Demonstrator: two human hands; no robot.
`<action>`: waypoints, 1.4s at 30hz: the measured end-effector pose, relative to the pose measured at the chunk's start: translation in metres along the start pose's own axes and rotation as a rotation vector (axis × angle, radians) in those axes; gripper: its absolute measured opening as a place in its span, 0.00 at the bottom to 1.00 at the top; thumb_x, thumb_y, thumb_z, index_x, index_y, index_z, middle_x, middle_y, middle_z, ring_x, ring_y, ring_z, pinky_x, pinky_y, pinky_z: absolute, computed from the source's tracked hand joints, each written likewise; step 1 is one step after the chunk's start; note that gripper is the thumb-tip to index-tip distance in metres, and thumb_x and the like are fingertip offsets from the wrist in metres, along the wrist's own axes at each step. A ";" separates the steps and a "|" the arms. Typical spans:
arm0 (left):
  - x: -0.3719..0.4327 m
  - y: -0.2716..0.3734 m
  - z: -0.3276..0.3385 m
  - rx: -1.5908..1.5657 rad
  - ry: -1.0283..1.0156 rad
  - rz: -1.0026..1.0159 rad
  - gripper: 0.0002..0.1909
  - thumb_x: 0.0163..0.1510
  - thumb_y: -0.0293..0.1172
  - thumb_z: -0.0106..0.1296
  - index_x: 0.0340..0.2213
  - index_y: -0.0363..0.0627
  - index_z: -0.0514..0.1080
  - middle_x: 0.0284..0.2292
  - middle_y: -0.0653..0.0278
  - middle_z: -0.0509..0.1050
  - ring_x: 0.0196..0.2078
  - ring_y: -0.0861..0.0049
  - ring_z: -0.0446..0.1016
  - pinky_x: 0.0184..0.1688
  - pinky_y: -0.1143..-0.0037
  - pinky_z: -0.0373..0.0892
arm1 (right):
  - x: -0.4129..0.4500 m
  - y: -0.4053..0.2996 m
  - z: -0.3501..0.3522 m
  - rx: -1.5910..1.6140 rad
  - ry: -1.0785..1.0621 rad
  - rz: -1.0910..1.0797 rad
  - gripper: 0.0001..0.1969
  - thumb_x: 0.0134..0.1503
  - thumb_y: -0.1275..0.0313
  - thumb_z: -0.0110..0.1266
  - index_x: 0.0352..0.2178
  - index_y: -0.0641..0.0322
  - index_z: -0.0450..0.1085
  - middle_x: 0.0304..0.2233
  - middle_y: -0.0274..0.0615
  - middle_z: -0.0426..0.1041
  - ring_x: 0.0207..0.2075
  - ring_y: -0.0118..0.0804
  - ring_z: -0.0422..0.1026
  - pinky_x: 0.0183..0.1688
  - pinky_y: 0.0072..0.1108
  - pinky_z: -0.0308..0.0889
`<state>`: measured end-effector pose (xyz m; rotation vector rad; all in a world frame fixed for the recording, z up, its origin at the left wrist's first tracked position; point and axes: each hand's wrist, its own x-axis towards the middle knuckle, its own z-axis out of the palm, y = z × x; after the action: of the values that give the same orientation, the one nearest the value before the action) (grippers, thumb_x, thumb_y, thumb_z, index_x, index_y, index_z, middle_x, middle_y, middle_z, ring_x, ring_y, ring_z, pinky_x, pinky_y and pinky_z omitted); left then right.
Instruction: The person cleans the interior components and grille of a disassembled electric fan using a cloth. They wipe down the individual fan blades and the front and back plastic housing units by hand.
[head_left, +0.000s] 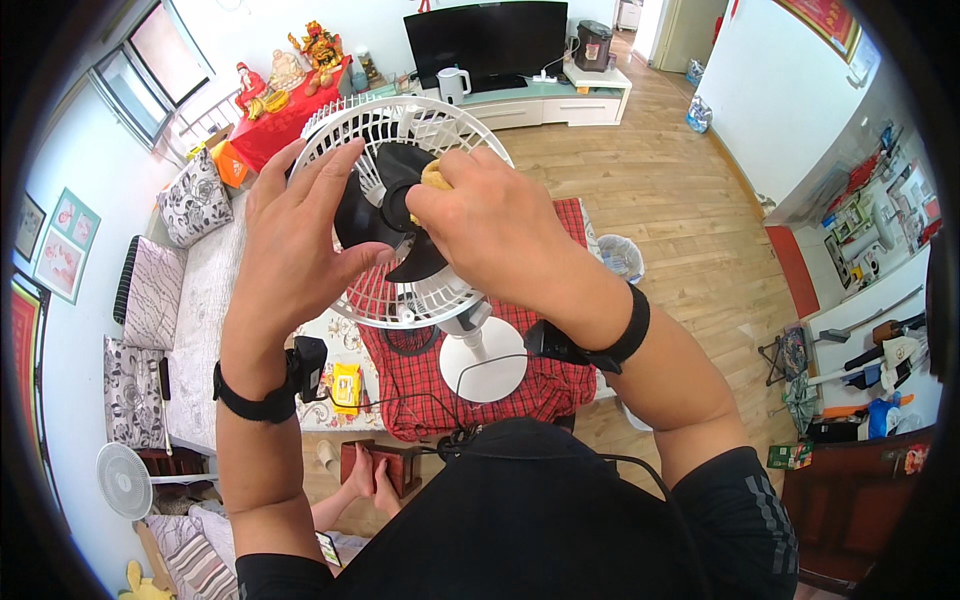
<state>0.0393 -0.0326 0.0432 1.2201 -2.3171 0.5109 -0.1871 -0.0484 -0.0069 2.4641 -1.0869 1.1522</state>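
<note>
A white fan's rear grille (405, 319) stands in front of me, with its black three-lobed blade (356, 214) uncovered. My right hand (487, 206) pinches a yellow cloth (435, 176) against the blade beside its round hub (397, 206). Fingers apart, my left hand (300, 232) spreads over the left side of the grille and blade. Its thumb tip lies at the blade's edge; whether it presses there is unclear. Below, the fan's round white base (484, 367) rests on a red plaid cloth (559, 390). Both wrists wear black straps with small devices.
A yellow wipes packet (346, 388) lies on the table left of the base, with black cables nearby. Another person's bare feet (375, 476) rest by a small wooden stool (409, 472). A lined waste bin (621, 259) stands right of the table; a sofa (202, 330) runs along the left.
</note>
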 end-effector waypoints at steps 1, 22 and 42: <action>0.001 -0.002 0.000 0.021 -0.056 -0.008 0.48 0.36 0.44 0.75 0.60 0.50 0.69 0.53 0.58 0.76 0.62 0.46 0.64 0.63 0.55 0.60 | 0.001 0.001 0.000 0.010 0.008 -0.006 0.03 0.53 0.71 0.59 0.30 0.56 0.74 0.31 0.44 0.71 0.36 0.49 0.74 0.34 0.36 0.72; 0.010 -0.008 -0.013 -0.012 -0.279 0.047 0.25 0.29 0.33 0.76 0.34 0.47 0.79 0.36 0.64 0.79 0.49 0.53 0.69 0.55 0.60 0.65 | 0.015 0.002 -0.002 -0.043 -0.019 -0.024 0.03 0.49 0.72 0.58 0.26 0.55 0.78 0.31 0.42 0.76 0.39 0.47 0.76 0.35 0.33 0.76; 0.002 -0.026 0.007 -0.169 -0.048 -0.014 0.26 0.50 0.18 0.60 0.52 0.41 0.74 0.45 0.56 0.76 0.53 0.57 0.69 0.58 0.65 0.65 | 0.025 0.020 0.018 -0.075 0.086 -0.065 0.02 0.51 0.73 0.57 0.27 0.58 0.75 0.29 0.40 0.77 0.37 0.46 0.77 0.35 0.32 0.77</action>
<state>0.0584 -0.0520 0.0411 1.1782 -2.3367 0.2768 -0.1801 -0.0842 -0.0025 2.3523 -1.0001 1.1647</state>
